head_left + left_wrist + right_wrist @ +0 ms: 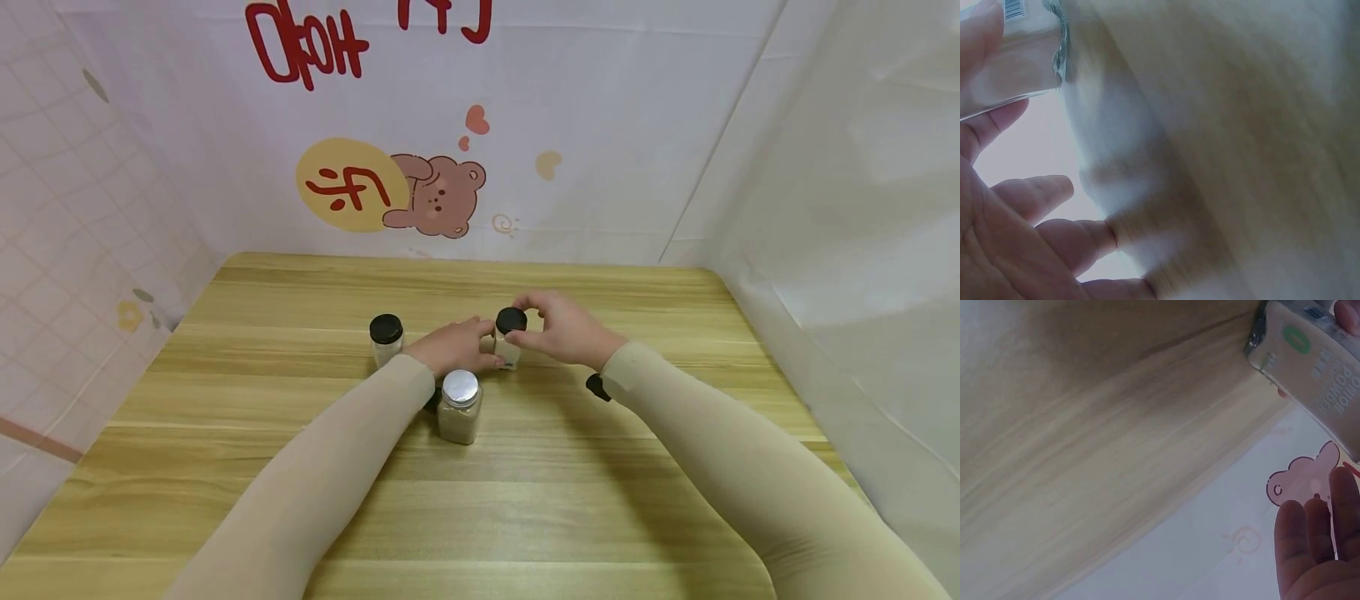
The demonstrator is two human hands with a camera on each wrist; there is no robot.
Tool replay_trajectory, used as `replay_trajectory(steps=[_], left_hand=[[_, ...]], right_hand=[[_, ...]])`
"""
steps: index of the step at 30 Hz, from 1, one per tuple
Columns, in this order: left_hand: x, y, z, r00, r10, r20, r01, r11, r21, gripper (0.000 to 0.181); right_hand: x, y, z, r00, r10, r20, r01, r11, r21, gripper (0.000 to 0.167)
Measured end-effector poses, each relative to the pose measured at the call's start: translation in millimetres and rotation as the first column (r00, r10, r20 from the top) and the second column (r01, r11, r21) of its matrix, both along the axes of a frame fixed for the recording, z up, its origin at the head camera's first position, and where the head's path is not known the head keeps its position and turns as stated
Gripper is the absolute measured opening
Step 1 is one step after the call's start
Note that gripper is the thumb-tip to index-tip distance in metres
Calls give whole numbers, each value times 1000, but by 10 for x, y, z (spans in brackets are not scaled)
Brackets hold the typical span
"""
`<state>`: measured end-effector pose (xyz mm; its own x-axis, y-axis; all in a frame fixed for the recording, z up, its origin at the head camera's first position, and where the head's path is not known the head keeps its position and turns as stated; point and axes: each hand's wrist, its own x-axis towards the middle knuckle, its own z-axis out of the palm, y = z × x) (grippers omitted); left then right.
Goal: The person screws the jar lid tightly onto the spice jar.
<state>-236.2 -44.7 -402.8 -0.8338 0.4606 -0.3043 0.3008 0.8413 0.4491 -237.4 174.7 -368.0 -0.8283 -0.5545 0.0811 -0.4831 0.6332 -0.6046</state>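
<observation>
Between both hands is a clear jar of pale powder [507, 353] with a black lid [512, 319], upright in the head view. My left hand [459, 346] pinches the jar's body between thumb and forefinger, while its other fingers [1079, 244] extend loosely below. My right hand [564, 330] grips the black lid from the right with thumb and forefinger; its remaining fingers [1291, 544] stretch out straight. On the jar's label [1338, 387] in the right wrist view, the word "powder" can be read. The lid is outside both wrist views.
A silver-lidded jar [460, 408] stands in front of my left wrist. Another jar with a black lid [386, 331] is to the left, partly behind my sleeve. White printed cloth [600, 125] surrounds the wooden table [525, 517]. A small dark object [597, 387] shows by the right cuff.
</observation>
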Motion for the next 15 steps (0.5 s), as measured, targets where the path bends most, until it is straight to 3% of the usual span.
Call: replay_trajectory(steps=[7, 15], left_hand=[[-6, 3, -2, 1000, 5, 0, -5, 1000, 0, 68], [3, -5, 7, 1000, 3, 5, -4, 1000, 9, 69]], right_hand=[[19, 17, -37, 999, 11, 45, -9, 999, -34, 59], [55, -16, -76, 993, -17, 119, 30, 994, -106, 37]])
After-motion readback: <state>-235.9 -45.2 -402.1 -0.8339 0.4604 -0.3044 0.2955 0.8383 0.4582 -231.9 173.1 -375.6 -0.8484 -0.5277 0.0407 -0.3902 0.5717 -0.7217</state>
